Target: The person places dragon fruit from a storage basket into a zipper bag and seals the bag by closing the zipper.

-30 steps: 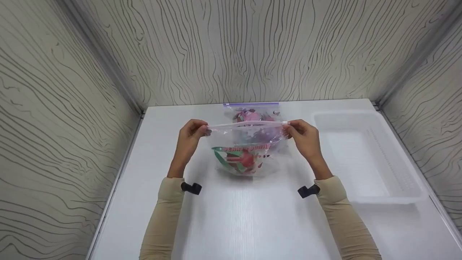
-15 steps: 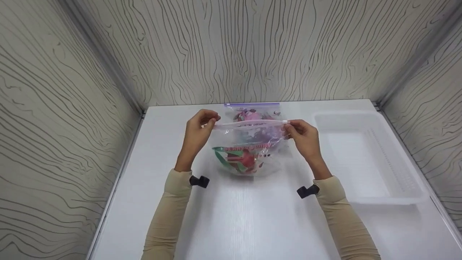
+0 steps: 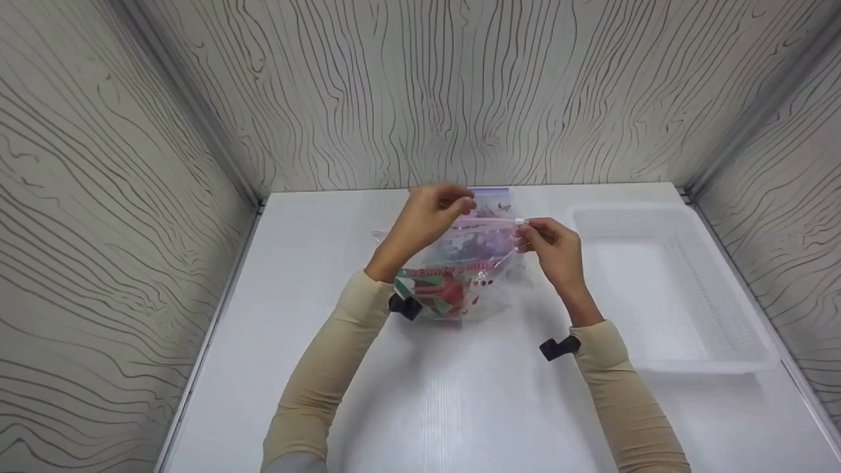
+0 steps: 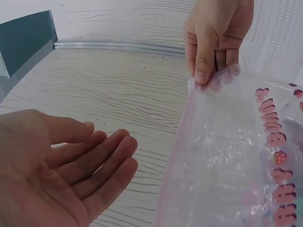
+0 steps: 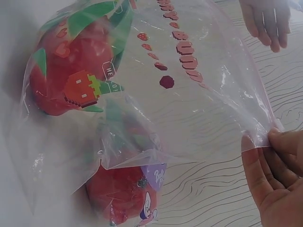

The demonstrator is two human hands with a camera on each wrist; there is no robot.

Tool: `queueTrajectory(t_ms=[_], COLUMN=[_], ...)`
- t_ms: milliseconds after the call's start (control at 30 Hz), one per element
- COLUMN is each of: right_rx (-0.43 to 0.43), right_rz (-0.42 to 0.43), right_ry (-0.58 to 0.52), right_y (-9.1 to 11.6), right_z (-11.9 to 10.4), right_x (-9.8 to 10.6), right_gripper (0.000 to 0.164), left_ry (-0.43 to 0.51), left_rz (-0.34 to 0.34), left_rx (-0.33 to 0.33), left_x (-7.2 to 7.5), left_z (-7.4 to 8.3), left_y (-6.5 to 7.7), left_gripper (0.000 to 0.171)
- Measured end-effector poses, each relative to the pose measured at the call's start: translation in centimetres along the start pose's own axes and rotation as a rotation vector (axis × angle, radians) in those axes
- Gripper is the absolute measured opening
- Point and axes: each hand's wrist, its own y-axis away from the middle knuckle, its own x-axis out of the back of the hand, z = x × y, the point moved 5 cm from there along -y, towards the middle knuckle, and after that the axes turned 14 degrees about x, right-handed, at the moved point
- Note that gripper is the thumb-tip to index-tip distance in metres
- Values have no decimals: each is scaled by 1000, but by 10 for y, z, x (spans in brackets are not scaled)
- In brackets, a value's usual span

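Note:
A clear zip bag (image 3: 486, 299) with a pink top strip and strawberry print stands on the table. Its white slider (image 3: 520, 221) sits at the right end of the strip. My right hand (image 3: 555, 253) pinches that corner between thumb and fingers. My left hand (image 3: 427, 213) is over the strip's middle, and in the left wrist view its fingers (image 4: 109, 161) are loosely bent, apart from the bag. A red round thing with green parts (image 5: 90, 47) shows inside the bag in the right wrist view. The bag's left corner hangs unheld.
Behind it is another zip bag (image 3: 496, 200) with a purple strip, partly hidden by my left hand; a red thing (image 5: 118, 189) shows in it. A white plastic basket (image 3: 703, 364) stands at the right. Wood-patterned walls (image 3: 420, 92) enclose the white table (image 3: 263, 315).
My left hand has let go of the bag's left corner and moved right above the strip. My right hand keeps its pinch at the right corner, almost unmoved.

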Motion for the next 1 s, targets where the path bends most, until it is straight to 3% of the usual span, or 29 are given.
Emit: queueTrajectory(t_ms=[400,833,1000], right_rx=[7,18,12], right_rz=[-3,20,19], right_ry=[0,-2,-7], right_y=[-1,-4,-4], right_z=[-1,-2,-1], right_x=[1,1,1], right_gripper=[18,16,15], left_ry=[-174,-341,-374], left_rz=[-123,-194,-198], left_rx=[34,6,32], left_x=[-35,-62,-69], left_z=[31,39,37], left_y=[-30,-53,-59], left_gripper=[22,23,23])
